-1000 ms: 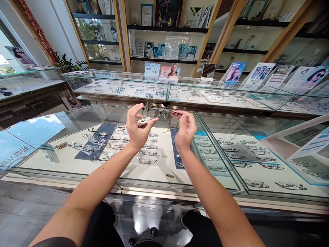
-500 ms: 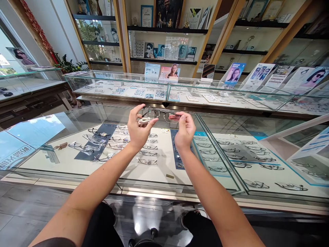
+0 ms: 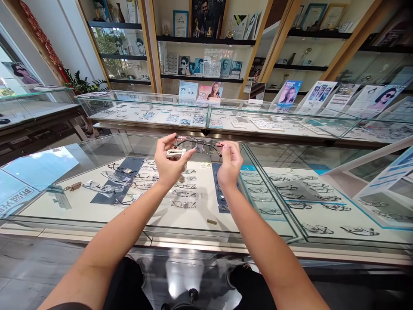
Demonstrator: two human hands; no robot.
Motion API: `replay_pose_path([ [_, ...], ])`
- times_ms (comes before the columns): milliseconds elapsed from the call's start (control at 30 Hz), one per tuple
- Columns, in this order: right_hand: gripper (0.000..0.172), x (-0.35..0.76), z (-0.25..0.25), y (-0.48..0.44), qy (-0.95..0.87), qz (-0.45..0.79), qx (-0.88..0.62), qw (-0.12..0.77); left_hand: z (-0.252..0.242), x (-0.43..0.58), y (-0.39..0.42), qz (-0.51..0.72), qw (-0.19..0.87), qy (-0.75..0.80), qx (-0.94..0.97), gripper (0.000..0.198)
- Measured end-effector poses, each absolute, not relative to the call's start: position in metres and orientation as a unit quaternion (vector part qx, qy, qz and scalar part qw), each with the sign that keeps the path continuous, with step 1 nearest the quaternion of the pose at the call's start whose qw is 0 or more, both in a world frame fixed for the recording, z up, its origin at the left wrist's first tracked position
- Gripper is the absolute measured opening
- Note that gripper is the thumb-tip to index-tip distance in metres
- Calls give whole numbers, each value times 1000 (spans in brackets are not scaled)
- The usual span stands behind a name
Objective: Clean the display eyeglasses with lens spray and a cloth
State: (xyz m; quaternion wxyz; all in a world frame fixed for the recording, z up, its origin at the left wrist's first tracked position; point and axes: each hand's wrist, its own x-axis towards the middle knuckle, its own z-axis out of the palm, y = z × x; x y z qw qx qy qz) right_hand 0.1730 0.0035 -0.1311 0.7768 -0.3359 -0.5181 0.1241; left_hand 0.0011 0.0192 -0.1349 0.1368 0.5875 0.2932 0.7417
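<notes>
A pair of thin dark-framed eyeglasses (image 3: pixel 200 144) is held up between my hands, above the glass counter. My left hand (image 3: pixel 169 165) grips its left end with thumb and fingers, and a bunched whitish cloth (image 3: pixel 176 153) sits in the same hand. At the right end, my right hand (image 3: pixel 231 161) pinches the frame near the hinge or temple; its fingers are curled. Below them, rows of eyeglasses (image 3: pixel 183 204) lie inside the glass display case (image 3: pixel 180 227).
A second showcase (image 3: pixel 145 101) with more frames runs behind, with advertising cards (image 3: pixel 288 92) standing on it. Shelves (image 3: pixel 206 39) with pictures and trophies line the back wall. A white display stand (image 3: pixel 380 161) rises at the right. A keychain (image 3: pixel 75 186) lies at the left.
The eyeglasses have tilted, so both lenses now face me more squarely and their right end sits slightly lower. Both hands keep hold of them, and the view has shifted a little.
</notes>
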Motion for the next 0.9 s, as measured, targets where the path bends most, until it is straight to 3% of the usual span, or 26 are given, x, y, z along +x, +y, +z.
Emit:
replay_pose_path([
  [267,40,171,-134,8,-501,171,-340,777,-134,0,16,744,99,335,569,75],
  [667,37,166,-126,-4,-501,160,-304,794,-137,-2,35,715,260,297,577,78],
  [900,39,171,-131,8,-500,211,-310,781,-134,2,18,744,136,333,563,73],
])
